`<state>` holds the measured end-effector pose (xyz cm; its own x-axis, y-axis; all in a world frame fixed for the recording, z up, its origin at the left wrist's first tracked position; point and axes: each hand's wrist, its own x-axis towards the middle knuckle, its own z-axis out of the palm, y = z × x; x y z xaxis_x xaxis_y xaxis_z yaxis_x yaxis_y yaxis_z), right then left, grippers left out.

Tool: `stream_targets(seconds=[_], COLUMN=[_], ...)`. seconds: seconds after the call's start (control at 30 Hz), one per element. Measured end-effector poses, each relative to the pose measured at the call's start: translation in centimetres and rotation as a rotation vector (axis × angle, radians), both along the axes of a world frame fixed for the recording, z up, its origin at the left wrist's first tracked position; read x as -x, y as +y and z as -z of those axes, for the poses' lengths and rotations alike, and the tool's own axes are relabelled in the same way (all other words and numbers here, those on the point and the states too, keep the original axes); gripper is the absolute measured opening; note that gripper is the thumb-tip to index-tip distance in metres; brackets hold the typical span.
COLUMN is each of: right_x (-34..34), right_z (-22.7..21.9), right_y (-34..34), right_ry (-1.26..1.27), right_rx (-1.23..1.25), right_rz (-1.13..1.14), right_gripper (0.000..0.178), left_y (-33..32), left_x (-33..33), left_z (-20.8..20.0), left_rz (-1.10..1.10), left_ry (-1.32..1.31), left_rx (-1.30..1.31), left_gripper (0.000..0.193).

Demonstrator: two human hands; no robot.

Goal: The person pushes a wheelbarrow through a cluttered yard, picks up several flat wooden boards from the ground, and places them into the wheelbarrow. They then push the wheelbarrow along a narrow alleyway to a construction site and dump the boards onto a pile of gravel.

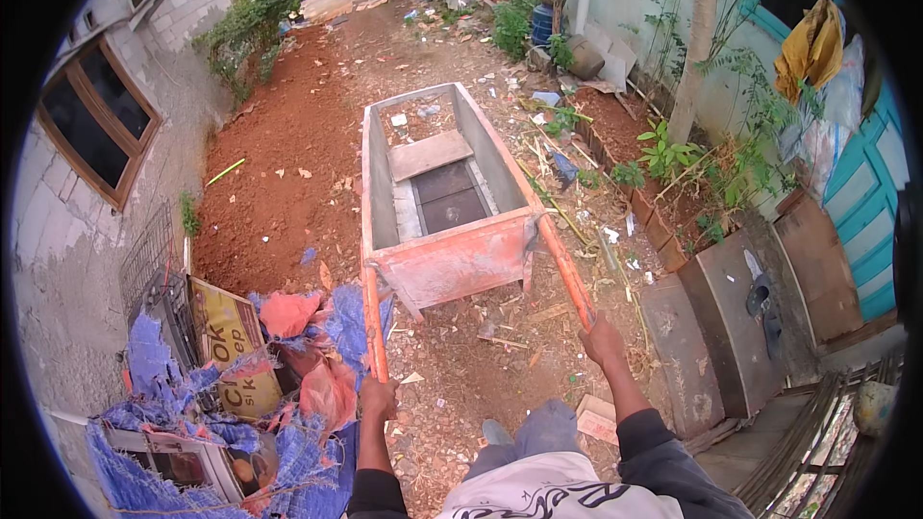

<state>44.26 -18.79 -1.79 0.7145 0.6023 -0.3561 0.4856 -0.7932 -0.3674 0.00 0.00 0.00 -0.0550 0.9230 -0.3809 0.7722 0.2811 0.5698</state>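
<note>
Both orange handles (pixel 565 274) are getting gripped: left hand (pixel 379 398) is clutching one, right hand (pixel 604 339) the other. Barrow (pixel 452 264) is sticking out right in front, over littered dirt (pixel 447 365), a board (pixel 430 155) lying inside.

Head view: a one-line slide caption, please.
Left hand and right hand grip the orange handles of a worn wheelbarrow on littered ground, red soil to its left.

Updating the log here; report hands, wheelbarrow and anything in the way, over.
Left hand gripping left handle, right hand on right handle. Orange wheelbarrow out front, pale board inside. Torn blue sheeting beside left handle; litter strewn around.
</note>
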Motion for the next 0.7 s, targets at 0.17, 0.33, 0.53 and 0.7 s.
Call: stream_targets(seconds=[0.17, 0.33, 0.53, 0.7], right_x=[-5.5, -8.8, -14.1, -21.9], right_z=[-4.0, -3.5, -3.7, -2.7], right_y=[13.9, 26.3, 39.8, 53.2], right_ry=[-0.047, -0.033, 0.008, -0.008], right_rx=[-0.037, -0.046, -0.010, -0.019], right_rz=[-0.039, -0.084, -0.054, -0.125], right_gripper=[0.054, 0.059, 0.059, 0.060], left_y=[15.8, 29.7, 41.3, 52.0], left_x=[-5.2, -3.6, -11.0, -17.4], left_z=[-1.7, 7.9, 6.0, 5.4], left_rz=[0.054, 0.027, -0.142, -0.105], left_ry=[0.045, -0.085, -0.110, -0.055], left_rx=[0.005, -0.029, 0.146, 0.061], left_gripper=[0.047, 0.020, 0.045, 0.047])
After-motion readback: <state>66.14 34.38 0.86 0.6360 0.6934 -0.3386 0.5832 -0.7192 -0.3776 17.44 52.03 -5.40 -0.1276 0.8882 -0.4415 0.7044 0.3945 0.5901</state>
